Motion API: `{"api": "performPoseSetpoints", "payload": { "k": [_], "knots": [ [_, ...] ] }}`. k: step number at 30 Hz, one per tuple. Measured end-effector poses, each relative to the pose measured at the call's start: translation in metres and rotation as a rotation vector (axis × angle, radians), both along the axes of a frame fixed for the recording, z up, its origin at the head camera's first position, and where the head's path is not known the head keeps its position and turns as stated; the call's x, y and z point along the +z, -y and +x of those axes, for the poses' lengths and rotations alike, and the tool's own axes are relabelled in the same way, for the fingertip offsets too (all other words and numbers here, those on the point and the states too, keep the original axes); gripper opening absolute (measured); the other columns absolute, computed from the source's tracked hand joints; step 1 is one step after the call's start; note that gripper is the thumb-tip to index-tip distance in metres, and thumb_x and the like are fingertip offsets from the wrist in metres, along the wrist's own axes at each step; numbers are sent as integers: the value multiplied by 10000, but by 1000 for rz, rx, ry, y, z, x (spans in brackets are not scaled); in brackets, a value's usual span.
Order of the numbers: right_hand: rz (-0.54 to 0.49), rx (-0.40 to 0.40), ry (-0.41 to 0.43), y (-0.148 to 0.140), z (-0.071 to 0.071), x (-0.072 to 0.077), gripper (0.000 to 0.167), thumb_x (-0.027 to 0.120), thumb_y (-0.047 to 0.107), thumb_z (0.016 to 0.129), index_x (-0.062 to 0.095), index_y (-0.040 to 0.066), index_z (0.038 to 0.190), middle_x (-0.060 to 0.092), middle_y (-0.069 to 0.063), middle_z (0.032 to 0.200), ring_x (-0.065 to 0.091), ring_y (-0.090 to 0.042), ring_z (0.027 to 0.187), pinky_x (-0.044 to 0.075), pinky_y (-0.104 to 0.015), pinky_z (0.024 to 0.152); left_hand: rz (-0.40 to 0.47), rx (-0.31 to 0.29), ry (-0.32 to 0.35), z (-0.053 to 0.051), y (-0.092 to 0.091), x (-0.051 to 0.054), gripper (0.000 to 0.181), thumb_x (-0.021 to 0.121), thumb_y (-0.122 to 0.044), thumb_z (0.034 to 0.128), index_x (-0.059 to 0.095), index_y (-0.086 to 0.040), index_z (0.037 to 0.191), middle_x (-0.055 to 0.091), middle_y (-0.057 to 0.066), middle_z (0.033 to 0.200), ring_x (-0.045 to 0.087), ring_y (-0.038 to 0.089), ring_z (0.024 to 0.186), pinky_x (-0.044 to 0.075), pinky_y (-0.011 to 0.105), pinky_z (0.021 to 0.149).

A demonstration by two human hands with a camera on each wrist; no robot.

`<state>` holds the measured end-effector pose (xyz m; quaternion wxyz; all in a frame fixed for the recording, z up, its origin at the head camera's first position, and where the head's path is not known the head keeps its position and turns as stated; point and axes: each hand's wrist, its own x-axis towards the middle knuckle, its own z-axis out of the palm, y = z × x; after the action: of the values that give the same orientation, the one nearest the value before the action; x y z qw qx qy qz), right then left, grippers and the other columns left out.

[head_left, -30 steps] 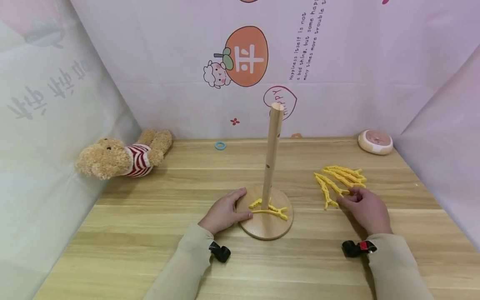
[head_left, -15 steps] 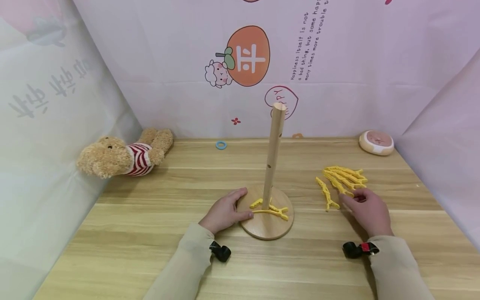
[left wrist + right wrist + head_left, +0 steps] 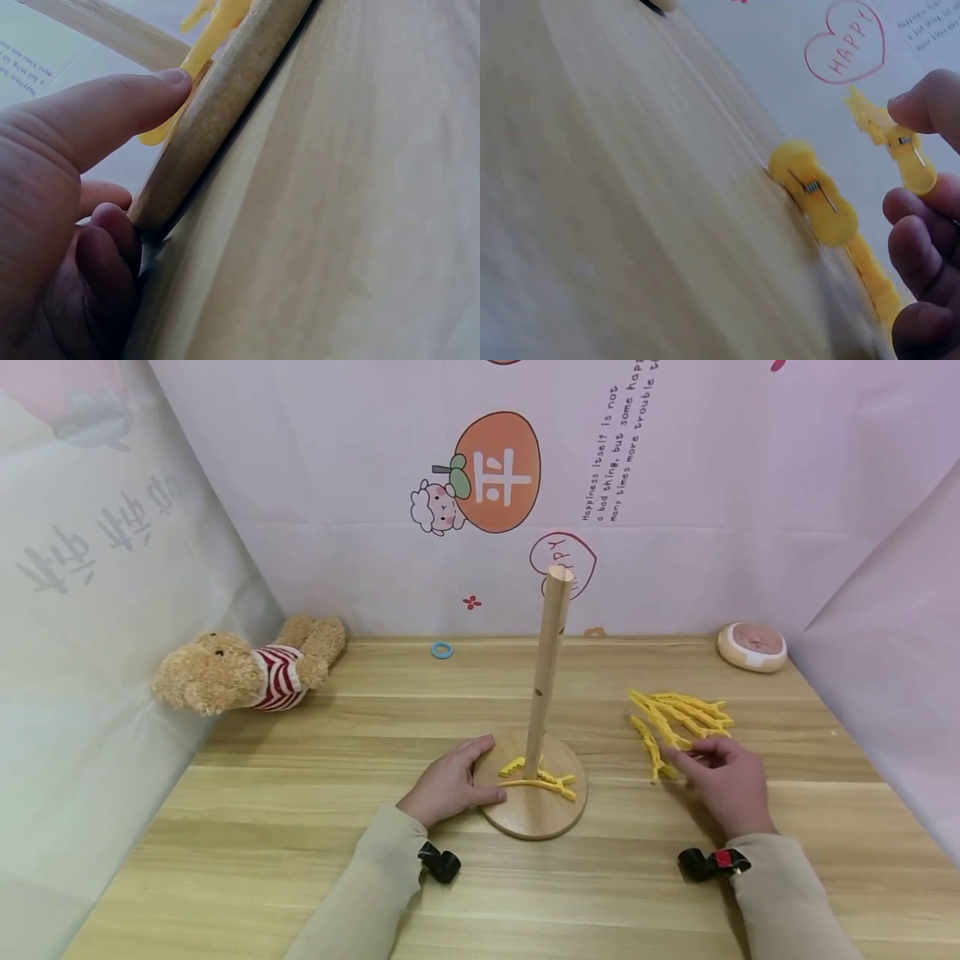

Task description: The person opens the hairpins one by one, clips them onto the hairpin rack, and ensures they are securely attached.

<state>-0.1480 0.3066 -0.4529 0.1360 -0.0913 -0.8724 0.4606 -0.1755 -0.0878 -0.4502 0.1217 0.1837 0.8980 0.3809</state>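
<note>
My left hand [image 3: 453, 783] holds the edge of a round wooden base [image 3: 532, 820] carrying an upright post [image 3: 547, 677]. In the left wrist view its thumb [image 3: 127, 109] lies over the rim, close against a yellow clip, with curled fingers at the edge. Two yellow hair clips [image 3: 551, 783] lie on the base around the post's foot. My right hand [image 3: 731, 781] pinches another yellow hair clip [image 3: 660, 720] by its spring end, between thumb and fingers, raised above the table. A single clip [image 3: 648, 750] lies just beneath, and several more clips [image 3: 697, 710] sit behind the hand.
A teddy bear [image 3: 255, 672] in a striped top lies at the back left. A small blue ring [image 3: 442, 650] is near the back edge. At the back right stands a rounded pink and white object [image 3: 752, 647]. Printed cloth walls [image 3: 337, 460] surround the wooden table [image 3: 315, 868].
My right hand has taken hold of one clip and lifted it from beside the pile, shifting slightly left. My left hand has stayed at the base.
</note>
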Motion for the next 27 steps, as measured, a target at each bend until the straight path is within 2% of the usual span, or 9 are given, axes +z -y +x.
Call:
{"api": "performPoseSetpoints", "payload": {
  "k": [5,13,21,27],
  "knots": [
    [-8,73,-71,11,2,3,340,830,254,850,716,-14,1025,691,79,811,629,-64,639,511,-190,561,-21,-10,-8,-1,-1,0,901,817,-442,828,383,-145,1560,368,3,1600,318,235,1473,293,437,1180],
    [13,118,-93,22,3,4,294,844,220,834,718,1,986,708,-2,813,616,-72,652,506,-206,538,-12,-15,-10,0,-1,2,896,819,-429,831,384,-135,1557,363,20,1602,315,249,1475,293,447,1180],
    [30,176,-165,34,5,3,200,852,149,815,727,36,923,691,24,795,582,-72,654,480,-195,538,-18,-14,-8,1,0,3,900,819,-424,832,377,-133,1560,361,18,1603,314,249,1475,292,450,1180],
    [18,221,-168,43,8,3,192,862,130,799,724,44,901,643,6,766,548,-87,640,465,-211,533,-8,-11,-10,3,-1,5,892,818,-418,835,386,-116,1554,368,34,1599,323,262,1471,296,454,1177]
  ]
}}
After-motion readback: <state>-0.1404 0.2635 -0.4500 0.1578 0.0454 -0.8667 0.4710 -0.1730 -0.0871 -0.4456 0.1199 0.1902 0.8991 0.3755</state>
